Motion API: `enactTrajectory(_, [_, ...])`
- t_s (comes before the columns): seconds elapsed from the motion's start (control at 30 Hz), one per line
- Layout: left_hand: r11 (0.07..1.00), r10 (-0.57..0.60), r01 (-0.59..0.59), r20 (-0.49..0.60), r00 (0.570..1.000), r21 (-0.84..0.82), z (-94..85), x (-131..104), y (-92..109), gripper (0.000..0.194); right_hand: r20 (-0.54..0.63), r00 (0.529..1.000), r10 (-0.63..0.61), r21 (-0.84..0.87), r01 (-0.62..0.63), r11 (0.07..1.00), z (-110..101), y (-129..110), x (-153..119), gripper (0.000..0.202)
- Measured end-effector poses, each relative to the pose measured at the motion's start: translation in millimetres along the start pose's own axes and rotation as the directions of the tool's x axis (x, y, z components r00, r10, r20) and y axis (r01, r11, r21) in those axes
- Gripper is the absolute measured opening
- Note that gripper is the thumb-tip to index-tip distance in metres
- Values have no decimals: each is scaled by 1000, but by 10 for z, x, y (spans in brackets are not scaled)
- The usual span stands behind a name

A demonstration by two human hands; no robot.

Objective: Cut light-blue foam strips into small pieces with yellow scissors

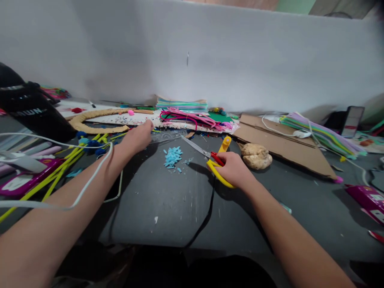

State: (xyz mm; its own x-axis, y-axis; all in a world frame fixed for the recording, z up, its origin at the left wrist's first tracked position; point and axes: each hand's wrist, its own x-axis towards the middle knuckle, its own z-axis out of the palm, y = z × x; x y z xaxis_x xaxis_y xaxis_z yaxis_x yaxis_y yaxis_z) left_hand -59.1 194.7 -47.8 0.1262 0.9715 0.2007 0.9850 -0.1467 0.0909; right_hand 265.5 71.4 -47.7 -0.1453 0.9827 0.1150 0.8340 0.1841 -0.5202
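Note:
My right hand (232,168) grips a pair of scissors (196,148) by the red and yellow handles, blades slightly apart and pointing up and left. Below the blade tips lies a small heap of light blue cut pieces (173,157), with a few loose bits (188,161) beside it. My left hand (140,136) is farther left, its fingers curled together beside a clear plastic ruler-like piece (166,137). Whatever those fingers hold is hidden. A yellow tool (225,144) lies just behind my right hand.
A brownish lump (256,156) and flat cardboard (279,146) lie right. Pink pipe cleaners (192,118) and stacked coloured sheets (181,104) stand at the back. A black bottle (33,110), yellow stems (70,160) and a white cable (99,176) crowd the left.

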Motion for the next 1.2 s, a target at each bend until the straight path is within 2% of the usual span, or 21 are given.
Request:
enactTrajectory(0.03, [987, -12, -8, -126, 992, -162, -41, -36, -61, 20, 1, 1000, -1, 0, 1, 1000, 2, 4, 1, 29])
enactTrajectory(0.07, [976, -35, -6, -183, 983, -219, -76, -69, -110, 16, 3, 1000, 0, 2, 0, 1000, 5, 8, 3, 27])
enactTrajectory(0.13, [954, -92, 8, -270, 958, -298, -118, -121, -153, 12, 7, 1000, 4, 10, -4, 1000, 11, 19, 5, 22])
enactTrajectory(0.2, [881, -165, 4, -298, 940, -474, -129, -151, -113, 16, 2, 1000, 2, 14, -2, 1000, 18, 27, 6, 22])
enactTrajectory(0.23, [651, -211, -39, -230, 950, -758, -131, -159, -69, 20, -5, 1000, -3, 11, 3, 1000, 22, 29, 6, 24])
enactTrajectory(0.27, [320, -206, -70, -142, 968, -945, -137, -164, -18, 26, -11, 1000, -7, 9, 8, 1000, 25, 29, 5, 26])
enactTrajectory(0.3, [220, -167, -73, -112, 980, -973, -149, -170, 33, 32, -17, 1000, -10, 6, 10, 1000, 28, 28, 4, 28])
enactTrajectory(0.4, [91, -80, -72, -80, 994, -993, -230, -210, 121, 33, -14, 1000, -12, 1, 12, 1000, 31, 24, 1, 30])
enactTrajectory(0.47, [-76, -37, -137, -135, 990, -988, -302, -262, 103, 27, -9, 1000, -11, -4, 11, 1000, 33, 24, 2, 30])
enactTrajectory(0.6, [-275, -152, -351, -320, 935, -895, -433, -412, -13, 20, -2, 1000, -18, -14, 18, 1000, 48, 32, 13, 28])
enactTrajectory(0.67, [-387, -201, -419, -369, 908, -821, -496, -493, -37, 11, -5, 1000, -18, -16, 18, 1000, 59, 35, 19, 28])
enactTrajectory(0.73, [-483, -228, -439, -375, 899, -758, -560, -567, -23, 5, -7, 1000, -13, -20, 13, 1000, 66, 37, 23, 26])
enactTrajectory(0.8, [-555, -208, -422, -371, 905, -718, -620, -627, 5, 4, 0, 1000, -3, -22, 3, 1000, 70, 37, 23, 23])
enactTrajectory(0.93, [-591, -167, -390, -366, 916, -706, -710, -667, 14, 4, 8, 1000, 6, -18, -6, 1000, 70, 36, 21, 22])
enactTrajectory(1.03, [-553, -168, -364, -328, 930, -750, -715, -608, 9, 11, 6, 1000, 6, -23, -6, 1000, 73, 31, 20, 21])
enactTrajectory(1.1, [-442, -118, -268, -241, 963, -856, -658, -542, 56, 12, 4, 1000, 9, -28, -9, 1000, 77, 26, 17, 20])
enactTrajectory(1.13, [-341, -93, -206, -185, 978, -917, -610, -512, 98, 12, 5, 1000, 6, -27, -6, 1000, 80, 24, 15, 20])
enactTrajectory(1.2, [-36, -111, -212, -207, 972, -977, -488, -472, 209, 16, 5, 1000, -6, -18, 6, 1000, 83, 18, 9, 21])
